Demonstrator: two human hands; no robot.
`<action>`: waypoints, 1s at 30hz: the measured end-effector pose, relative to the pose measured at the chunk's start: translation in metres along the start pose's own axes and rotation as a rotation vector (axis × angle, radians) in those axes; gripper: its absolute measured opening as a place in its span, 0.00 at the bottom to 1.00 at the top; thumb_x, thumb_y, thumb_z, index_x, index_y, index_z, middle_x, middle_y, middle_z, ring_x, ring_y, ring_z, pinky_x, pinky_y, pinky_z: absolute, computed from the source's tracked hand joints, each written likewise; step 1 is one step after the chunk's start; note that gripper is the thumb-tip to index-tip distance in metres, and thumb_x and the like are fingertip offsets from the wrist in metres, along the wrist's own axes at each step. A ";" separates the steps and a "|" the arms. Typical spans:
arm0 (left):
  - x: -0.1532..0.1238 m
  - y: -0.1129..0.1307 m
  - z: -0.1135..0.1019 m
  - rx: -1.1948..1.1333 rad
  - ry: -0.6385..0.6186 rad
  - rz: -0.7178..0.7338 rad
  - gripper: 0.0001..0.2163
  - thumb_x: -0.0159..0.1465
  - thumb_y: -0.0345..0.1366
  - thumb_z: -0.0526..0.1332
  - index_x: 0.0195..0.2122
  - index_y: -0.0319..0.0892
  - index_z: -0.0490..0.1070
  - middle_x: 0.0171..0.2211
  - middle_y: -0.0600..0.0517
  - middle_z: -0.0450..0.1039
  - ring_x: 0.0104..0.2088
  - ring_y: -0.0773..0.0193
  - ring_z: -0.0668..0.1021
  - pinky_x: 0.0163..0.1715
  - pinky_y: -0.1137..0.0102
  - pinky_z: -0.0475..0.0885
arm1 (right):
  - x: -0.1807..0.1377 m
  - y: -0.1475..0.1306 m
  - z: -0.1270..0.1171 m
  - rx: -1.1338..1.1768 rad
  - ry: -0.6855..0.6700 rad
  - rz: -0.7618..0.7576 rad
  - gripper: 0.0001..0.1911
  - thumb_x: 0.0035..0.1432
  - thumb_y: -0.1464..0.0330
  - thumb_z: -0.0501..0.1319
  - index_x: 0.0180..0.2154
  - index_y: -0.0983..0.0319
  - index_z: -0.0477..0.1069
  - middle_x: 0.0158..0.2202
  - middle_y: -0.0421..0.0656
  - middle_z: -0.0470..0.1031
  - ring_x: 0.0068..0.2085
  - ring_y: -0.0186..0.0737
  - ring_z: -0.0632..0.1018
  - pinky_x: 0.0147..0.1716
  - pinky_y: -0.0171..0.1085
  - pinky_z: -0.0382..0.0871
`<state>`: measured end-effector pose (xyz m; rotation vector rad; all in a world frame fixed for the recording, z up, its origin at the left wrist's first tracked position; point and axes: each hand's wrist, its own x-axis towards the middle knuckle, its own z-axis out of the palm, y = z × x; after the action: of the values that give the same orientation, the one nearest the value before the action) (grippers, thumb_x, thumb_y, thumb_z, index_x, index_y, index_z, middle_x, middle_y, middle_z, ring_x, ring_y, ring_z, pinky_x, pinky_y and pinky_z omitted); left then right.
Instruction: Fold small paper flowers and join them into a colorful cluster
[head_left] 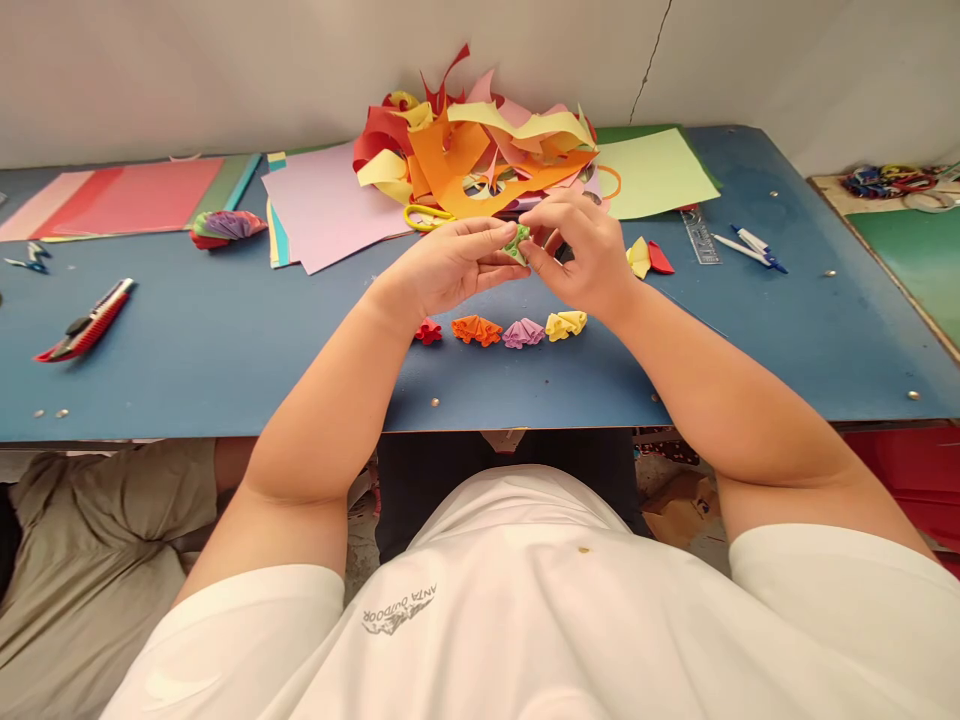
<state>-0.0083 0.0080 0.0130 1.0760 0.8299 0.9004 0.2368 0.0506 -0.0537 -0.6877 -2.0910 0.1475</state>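
Note:
Between my two hands, above the blue table, is a small green folded paper piece (517, 243). My left hand (457, 262) pinches it from the left, thumb on top. From the right, the fingertips of my right hand (581, 245) grip its other side. Below my hands a row of pleated paper pieces lies on the table: a red one (428, 332) partly hidden by my left wrist, an orange one (476, 330), a purple one (523, 333) and a yellow one (565, 325). Yellow scissors handles (427, 217) show just behind my left hand.
A heap of paper scraps (457, 150) stands against the wall, on coloured sheets (330, 205). A red utility knife (86, 322) and a multicoloured paper piece (227, 228) lie left. Right are a clear ruler (701, 236), pens (750, 248) and a pale green sheet (660, 175). Someone's clothed leg (127, 510) is at lower left.

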 end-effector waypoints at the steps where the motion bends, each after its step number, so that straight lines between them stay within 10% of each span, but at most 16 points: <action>1: 0.000 0.000 0.000 0.007 0.003 0.003 0.10 0.84 0.38 0.77 0.44 0.42 0.91 0.44 0.51 0.93 0.48 0.65 0.96 0.66 0.68 0.93 | 0.000 0.000 -0.001 0.002 -0.009 -0.020 0.35 0.92 0.36 0.51 0.67 0.50 0.84 0.60 0.50 0.89 0.50 0.49 0.91 0.50 0.53 0.95; 19: -0.005 -0.007 0.005 0.231 0.049 0.211 0.18 0.60 0.34 0.93 0.43 0.47 0.88 0.42 0.51 0.89 0.56 0.52 0.94 0.67 0.58 0.91 | -0.002 -0.023 0.007 0.023 0.089 0.247 0.12 0.86 0.52 0.67 0.52 0.50 0.84 0.55 0.51 0.89 0.56 0.60 0.92 0.62 0.66 0.97; 30: 0.004 -0.019 0.011 0.221 0.132 0.295 0.18 0.60 0.31 0.91 0.42 0.47 0.84 0.42 0.52 0.83 0.66 0.47 0.91 0.73 0.53 0.89 | -0.002 -0.025 0.012 0.042 0.171 0.215 0.19 0.88 0.46 0.65 0.52 0.51 0.87 0.52 0.51 0.92 0.56 0.60 0.93 0.61 0.65 0.97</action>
<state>0.0075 0.0036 -0.0028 1.3670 0.9093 1.1565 0.2175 0.0303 -0.0530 -0.8683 -1.8439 0.2440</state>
